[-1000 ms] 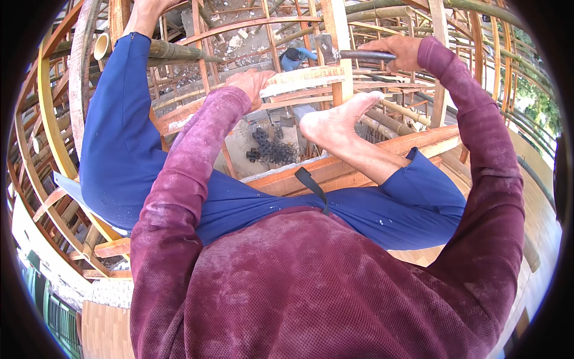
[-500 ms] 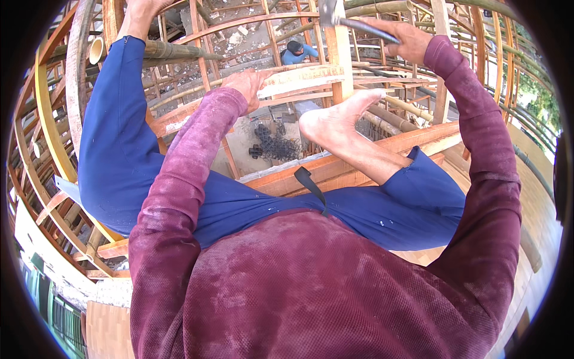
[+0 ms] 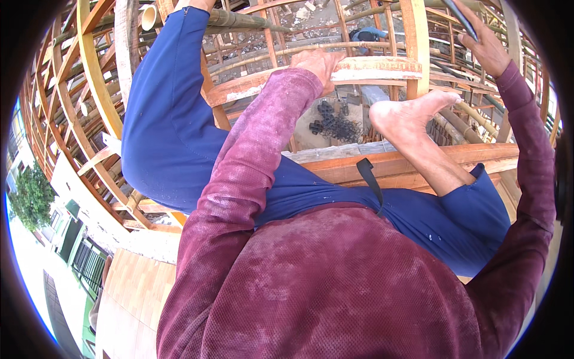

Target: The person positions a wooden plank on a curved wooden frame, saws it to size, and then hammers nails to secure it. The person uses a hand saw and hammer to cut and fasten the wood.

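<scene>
My left hand [image 3: 317, 67] is closed over a reddish wooden beam [image 3: 376, 69] with white patches along its side. The beam's right end meets an upright pale wooden post [image 3: 415, 39]. At the upper right, my right hand [image 3: 487, 51] grips the dark handle of a hammer [image 3: 461, 19]; its head lies beyond the picture's top edge. My bare right foot [image 3: 412, 113] is just below the beam's right end, near the post.
Bamboo poles [image 3: 248, 20] and timber framing surround me. Far below, a person in blue [image 3: 369, 35] is among the framing, and a dark tangled heap [image 3: 335, 122] lies on the ground. A thick timber [image 3: 353, 167] runs under my legs. Wood-patterned flooring [image 3: 128, 287] shows lower left.
The scene has shifted right in the picture. My right hand and the hammer have moved away from the post, up and to the right. My left hand stays on the beam.
</scene>
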`<state>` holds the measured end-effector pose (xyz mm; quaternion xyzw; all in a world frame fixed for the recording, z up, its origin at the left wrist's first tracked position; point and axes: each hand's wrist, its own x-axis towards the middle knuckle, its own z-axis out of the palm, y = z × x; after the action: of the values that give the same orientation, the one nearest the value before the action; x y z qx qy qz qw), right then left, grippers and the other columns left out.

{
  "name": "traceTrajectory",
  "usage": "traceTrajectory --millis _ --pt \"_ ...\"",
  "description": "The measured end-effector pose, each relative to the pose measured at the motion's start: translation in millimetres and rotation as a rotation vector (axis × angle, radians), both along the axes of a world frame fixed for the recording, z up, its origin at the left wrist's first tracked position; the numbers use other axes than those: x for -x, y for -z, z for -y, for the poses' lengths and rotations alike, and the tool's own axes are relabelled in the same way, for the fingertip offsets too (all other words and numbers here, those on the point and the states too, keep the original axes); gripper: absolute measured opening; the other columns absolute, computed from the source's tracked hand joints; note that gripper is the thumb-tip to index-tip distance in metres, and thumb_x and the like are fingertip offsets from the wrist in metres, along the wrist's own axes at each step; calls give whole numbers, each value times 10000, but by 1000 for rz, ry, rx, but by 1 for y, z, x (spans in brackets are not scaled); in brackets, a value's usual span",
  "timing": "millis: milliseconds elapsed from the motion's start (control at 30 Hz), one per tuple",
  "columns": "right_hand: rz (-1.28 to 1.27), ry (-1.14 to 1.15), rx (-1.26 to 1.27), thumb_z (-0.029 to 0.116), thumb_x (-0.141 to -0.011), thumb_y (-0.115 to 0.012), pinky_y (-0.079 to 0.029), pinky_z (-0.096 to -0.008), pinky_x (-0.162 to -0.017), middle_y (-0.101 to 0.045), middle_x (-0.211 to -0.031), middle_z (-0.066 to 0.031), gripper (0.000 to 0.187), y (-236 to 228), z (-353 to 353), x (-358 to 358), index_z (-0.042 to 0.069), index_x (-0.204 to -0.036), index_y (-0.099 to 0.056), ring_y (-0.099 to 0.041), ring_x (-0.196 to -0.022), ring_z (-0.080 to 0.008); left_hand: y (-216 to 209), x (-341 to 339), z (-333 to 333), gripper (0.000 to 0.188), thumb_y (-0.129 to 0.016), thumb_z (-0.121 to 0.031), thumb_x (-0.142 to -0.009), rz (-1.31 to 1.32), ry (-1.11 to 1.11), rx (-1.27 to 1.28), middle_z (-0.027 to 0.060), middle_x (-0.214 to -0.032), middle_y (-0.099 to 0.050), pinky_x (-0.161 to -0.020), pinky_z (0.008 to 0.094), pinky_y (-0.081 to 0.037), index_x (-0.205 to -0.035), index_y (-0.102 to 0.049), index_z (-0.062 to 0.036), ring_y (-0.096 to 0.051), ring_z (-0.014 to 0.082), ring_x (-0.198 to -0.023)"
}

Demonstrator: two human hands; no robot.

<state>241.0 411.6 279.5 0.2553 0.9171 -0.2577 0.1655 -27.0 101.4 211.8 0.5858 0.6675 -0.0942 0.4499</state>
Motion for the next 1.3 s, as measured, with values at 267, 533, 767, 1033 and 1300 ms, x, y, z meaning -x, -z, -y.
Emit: traceTrajectory --millis 267,533,767,1033,1300 --pt "333 -343 427 -130 -739 -549 -423 -395 -1087 -558 -1372 -197 866 -51 31 38 163 -1527 -339 -546 -1274 -326 -2 -2 0 711 -659 -130 -797 -49 -50 39 111 -1258 -648 -972 410 -535 -1466 -447 -241 -636 293 -1142" --pt "174 -51 13 -31 -809 -555 -468 -401 -1024 -570 -1331 -209 785 -9 49 13 147 -1531 -301 -595 -1173 -332 3 -6 8 675 -736 -187 -775 0 -94 12 153 -1226 -632 -973 450 -527 -1405 -499 -234 -626 335 -1147" --pt "129 -100 363 29 -815 -608 -263 -395 -1197 -406 -1522 -179 791 -34 52 22 134 -1540 -310 -375 -1419 -303 6 -1 8 577 -706 -155 -787 15 -57 -39 161 -1203 -637 -928 456 -531 -1337 -533 -180 -635 355 -1115" --pt "-203 -100 483 248 -971 -527 -278 -362 -1160 -413 -1509 -177 608 20 89 66 57 -1517 -340 -400 -1380 -258 22 -24 44 667 -810 -276 -732 -403 -18 -743 168 -1129 -651 -868 445 -535 -1292 -491 -107 -668 340 -1025" --pt "151 23 522 213 -1005 -435 -512 -292 -373 -595 -745 -101 543 -12 177 189 152 -1529 -306 -591 -446 -167 18 -29 31 384 -774 -288 -797 -268 -137 -388 121 -998 -693 -820 438 -540 -1067 -589 -88 -692 301 -941"
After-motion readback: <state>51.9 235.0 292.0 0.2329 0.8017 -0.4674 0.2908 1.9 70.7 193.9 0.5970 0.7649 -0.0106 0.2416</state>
